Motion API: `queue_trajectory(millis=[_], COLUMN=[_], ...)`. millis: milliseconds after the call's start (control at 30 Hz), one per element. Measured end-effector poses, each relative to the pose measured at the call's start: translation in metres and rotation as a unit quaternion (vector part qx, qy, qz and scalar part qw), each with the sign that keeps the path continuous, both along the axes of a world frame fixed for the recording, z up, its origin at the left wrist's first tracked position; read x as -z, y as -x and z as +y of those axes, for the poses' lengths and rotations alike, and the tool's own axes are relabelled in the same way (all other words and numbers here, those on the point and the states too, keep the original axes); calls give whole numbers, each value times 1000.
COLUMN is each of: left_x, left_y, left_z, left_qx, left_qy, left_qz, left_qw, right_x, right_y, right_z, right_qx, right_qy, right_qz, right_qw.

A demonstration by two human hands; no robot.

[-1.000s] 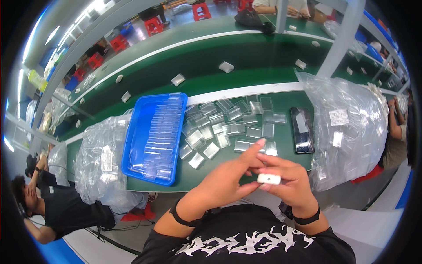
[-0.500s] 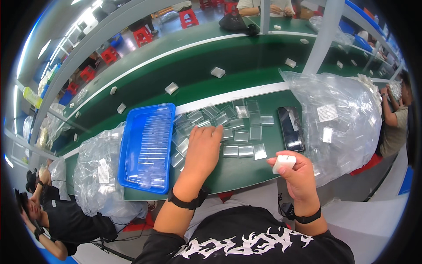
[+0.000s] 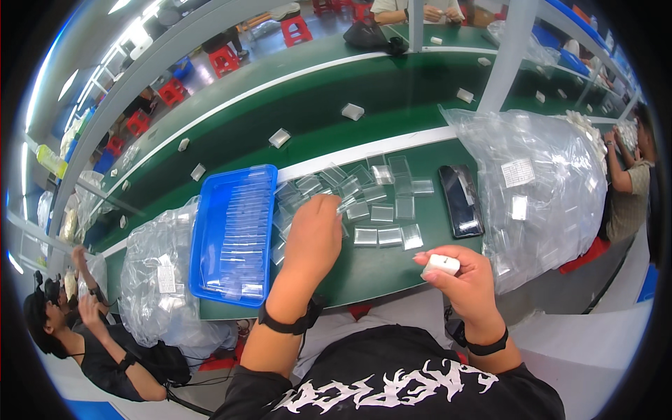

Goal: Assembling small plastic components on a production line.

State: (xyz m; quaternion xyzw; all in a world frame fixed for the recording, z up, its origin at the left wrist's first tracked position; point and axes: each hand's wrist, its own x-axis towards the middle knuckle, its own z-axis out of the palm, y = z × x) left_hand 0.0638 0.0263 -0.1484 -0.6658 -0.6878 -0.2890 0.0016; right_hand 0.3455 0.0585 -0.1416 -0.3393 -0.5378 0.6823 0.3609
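Observation:
My left hand [image 3: 315,234] is over a loose pile of clear flat plastic cases [image 3: 383,212], its fingers drawn together and bent down among them. Its fingertips are mostly hidden, so I cannot tell whether a case is between them. My right hand [image 3: 465,276] pinches a small white rectangular block [image 3: 442,264] between thumb and fingers near the front edge of the table. Left of the pile, a blue tray [image 3: 198,241] holds a long row of similar clear cases.
A black phone-like device [image 3: 460,203] lies right of the pile. Large clear plastic bags stand at the right [image 3: 553,203] and left [image 3: 150,273]. Beyond a white rail [image 3: 371,152], white blocks lie spaced along a green conveyor belt [image 3: 231,126]. Other people sit at both sides and across.
My left hand has drawn back slightly, its fingers closer together. My right hand has lowered a little and turned the white block. Blocks on the belt have shifted slightly right.

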Motion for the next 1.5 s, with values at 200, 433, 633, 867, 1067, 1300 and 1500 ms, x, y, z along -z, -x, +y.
queue_trajectory(millis=[200, 433, 633, 867, 1067, 1300, 1500], left_x=[-28, -45, -46, -55, -56, -58, -59], left_y=[-19, -35, -26, -30, -32, -36, -45], left_z=[-39, -57, -59, -58, -61, -65, -65], left_qx=[144, 262, 295, 292, 273, 240, 210], left_qy=[52, 76, 117, 113, 106, 82, 79], left_qz=[-430, -513, -439, -443, -356, -271, -252], left_qw=[890, 814, 840, 840, 888, 928, 941], right_x=[-21, -50, -50, -52, -51, -49, -40], right_y=[14, 30, 30, 29, 34, 40, 46], right_z=[8, 10, 9, 8, 2, -2, -3], right_qx=[-15, -42, -67, -91, -87, -96, -51], right_qy=[-323, -481, -529, -561, -569, -589, -655], right_qz=[-49, -91, -111, -124, -147, -188, -227], right_qw=[945, 871, 838, 813, 804, 780, 719])
